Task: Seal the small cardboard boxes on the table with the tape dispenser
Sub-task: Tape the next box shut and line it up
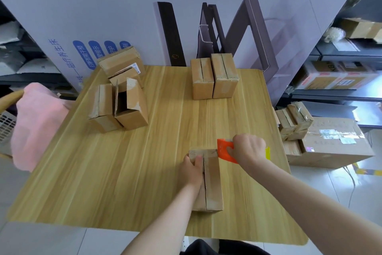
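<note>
A small cardboard box (213,180) lies lengthwise on the wooden table (144,161) near its front right, its top flaps closed along a middle seam. My left hand (192,169) lies on the left flap, fingers reaching to the box's far end. My right hand (249,148) grips the orange tape dispenser (225,150), whose front edge meets the far right corner of the box. Two closed boxes (214,78) stand at the back. Several more boxes (119,93), one with open flaps, sit at the back left.
A pink cloth (39,122) hangs over a chair at the left. Stacked taped boxes (295,122) and a large carton (330,143) sit on the floor to the right. A big printed carton (124,6) leans behind the table. Shelves stand at right.
</note>
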The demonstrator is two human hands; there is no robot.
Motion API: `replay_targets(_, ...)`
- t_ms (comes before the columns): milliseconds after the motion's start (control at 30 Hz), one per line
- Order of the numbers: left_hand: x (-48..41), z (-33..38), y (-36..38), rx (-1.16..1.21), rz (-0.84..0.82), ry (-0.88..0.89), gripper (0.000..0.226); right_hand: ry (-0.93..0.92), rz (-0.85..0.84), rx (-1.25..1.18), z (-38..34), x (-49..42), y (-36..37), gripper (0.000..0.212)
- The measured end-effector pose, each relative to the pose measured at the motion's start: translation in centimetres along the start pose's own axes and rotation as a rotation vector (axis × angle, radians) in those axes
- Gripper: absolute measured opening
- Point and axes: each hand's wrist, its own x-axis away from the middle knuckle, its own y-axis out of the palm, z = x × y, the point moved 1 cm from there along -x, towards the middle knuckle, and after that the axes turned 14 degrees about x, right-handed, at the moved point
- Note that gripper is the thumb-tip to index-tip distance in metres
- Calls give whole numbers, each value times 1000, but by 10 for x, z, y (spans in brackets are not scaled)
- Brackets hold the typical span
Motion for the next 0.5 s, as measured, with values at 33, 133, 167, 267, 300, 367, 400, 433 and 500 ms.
replay_targets(33, -1, -1, 0, 3, -2, -5, 26, -35, 0, 46, -8, 3, 3, 14)
replay_targets(133, -5, 1, -2, 0, 0, -45, 30, -56, -88, 44, -21, 11, 19, 18)
replay_targets(167, -6, 1, -3, 12, 4, -70, 32, -17, -124, -11, -18, 13, 26, 18)
replay_targets(267, -2, 6, 0, 78, 30, -161, 29, 148, -170, -214, 0, 19, 43, 34)
replay_targets(300, 0, 8, 4, 129, 48, -197, 29, 206, -174, -280, 6, 20, 46, 39)
replay_targets(367, 4, 12, 14, 304, 95, -291, 30, 316, -150, -433, 15, 20, 43, 45)
replay_targets(400, 7, 16, 20, 401, 120, -340, 30, 369, -116, -528, 18, 19, 40, 49)
replay_targets(433, 8, 20, 26, 476, 147, -375, 31, 425, -71, -637, 20, 18, 37, 53)
replay_targets(500, 8, 25, 36, 560, 182, -381, 33, 509, 0, -855, 20, 21, 33, 57)
